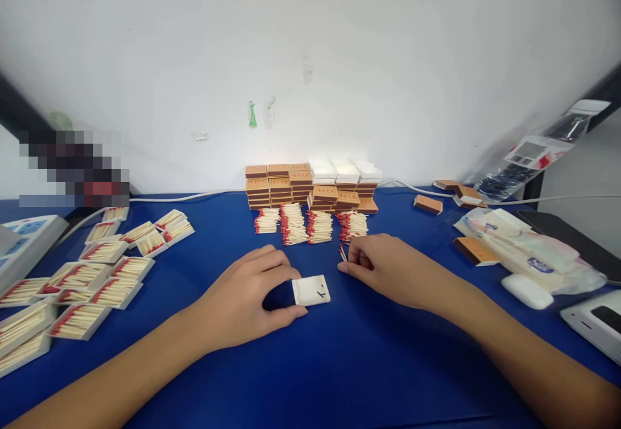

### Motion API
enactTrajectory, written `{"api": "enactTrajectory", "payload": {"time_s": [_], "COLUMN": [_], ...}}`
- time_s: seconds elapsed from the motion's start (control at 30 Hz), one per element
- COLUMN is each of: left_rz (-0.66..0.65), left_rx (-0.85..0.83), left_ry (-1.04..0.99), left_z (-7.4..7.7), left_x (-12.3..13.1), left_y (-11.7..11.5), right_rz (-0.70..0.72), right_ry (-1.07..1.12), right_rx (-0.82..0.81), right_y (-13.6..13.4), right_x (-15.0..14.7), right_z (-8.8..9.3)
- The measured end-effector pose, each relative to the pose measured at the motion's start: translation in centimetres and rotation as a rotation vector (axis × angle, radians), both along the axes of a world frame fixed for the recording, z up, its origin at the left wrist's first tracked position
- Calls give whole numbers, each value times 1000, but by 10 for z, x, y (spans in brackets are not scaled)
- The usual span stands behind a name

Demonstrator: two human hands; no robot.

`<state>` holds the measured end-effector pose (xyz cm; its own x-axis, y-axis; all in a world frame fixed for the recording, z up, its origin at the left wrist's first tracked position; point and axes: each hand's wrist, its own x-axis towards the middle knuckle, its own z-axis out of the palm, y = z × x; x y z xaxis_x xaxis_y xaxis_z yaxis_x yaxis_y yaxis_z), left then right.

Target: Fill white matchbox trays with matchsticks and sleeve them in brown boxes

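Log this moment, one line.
Left hand: at white tray; right hand: at matches; match piles: ahead; boxes: stacked by wall

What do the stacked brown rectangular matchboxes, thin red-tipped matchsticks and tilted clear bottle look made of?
Brown rectangular matchboxes: probably matte cardboard, from printed faces and flat, squared sides.
Thin red-tipped matchsticks: likely bare wood, pale and dull; grain isn't visible.
Tilted clear bottle: glossy, likely plastic, transparent with highlights.

My matchbox tray [309, 291] is white with black marks; my tabletop [339, 377] beneath it, plain blue. Behind the tray: pale matchsticks [294, 226] with red heads; orange-brown matchboxes [301, 176] with reddish lettering and dark-brown sides. Filled trays [98, 325] left of it: white.
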<state>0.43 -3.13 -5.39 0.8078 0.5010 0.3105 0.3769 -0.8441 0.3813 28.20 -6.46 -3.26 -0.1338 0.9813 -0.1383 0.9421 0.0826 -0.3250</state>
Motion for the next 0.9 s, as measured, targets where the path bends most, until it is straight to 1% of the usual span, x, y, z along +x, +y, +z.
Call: {"api": "enactTrajectory", "payload": {"time_s": [0.23, 0.3, 0.43, 0.5, 0.63, 0.77, 0.83, 0.9], "left_rz": [-2, -4, -5, -3, 8, 51, 71, 86], "left_rx": [-4, 0, 9, 8, 6, 31, 44, 57], "left_ry": [7, 11, 11, 11, 17, 17, 16, 16], "left_z": [-1, -1, -1, -1, -2, -4, -5, -5], "left_x": [-1, -1, -1, -1, -2, -2, -2, -2], "left_y": [0, 0, 0, -1, -1, 1, 2, 3], "right_rz": [-4, -20, -90, -96, -83, -72, -38, 26], "right_ry": [-21, -29, -53, -48, 8, 23, 26, 66], "right_rx": [20, 36, 119, 135, 77, 32, 54, 108], "right_y": [6, 7, 8, 7, 5, 5, 5, 3], "right_x": [1, 2, 1, 0, -4, -6, -5, -6], "right_z": [-6, -7, -10, -11, -10, -7, -5, -3]}}
